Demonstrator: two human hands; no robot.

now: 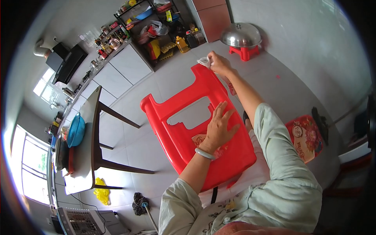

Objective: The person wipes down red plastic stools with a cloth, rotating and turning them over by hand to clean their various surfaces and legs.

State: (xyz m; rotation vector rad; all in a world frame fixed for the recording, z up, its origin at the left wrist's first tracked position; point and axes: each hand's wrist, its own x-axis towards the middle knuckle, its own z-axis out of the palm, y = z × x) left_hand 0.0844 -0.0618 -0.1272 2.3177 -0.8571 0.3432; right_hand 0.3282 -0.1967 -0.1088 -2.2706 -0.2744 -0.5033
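Observation:
A red plastic stool (172, 107) is tilted in front of my body, its legs pointing up and away from me. My left hand (221, 127), with a pale bangle on the wrist, lies on the stool's side with its fingers spread. Under that hand a printed label partly shows. At the far end of one leg, my right hand (219, 63) is closed round a white cloth (204, 61). The cloth touches or nearly touches the leg tip; I cannot tell which.
A table (96, 137) bearing a blue basin (76, 130) stands at left. A mop (140, 204) and a yellow bag (102, 192) are on the floor. Another red stool (305, 137) is at right; a metal dome lid (241, 35) sits on a red stand (244, 53).

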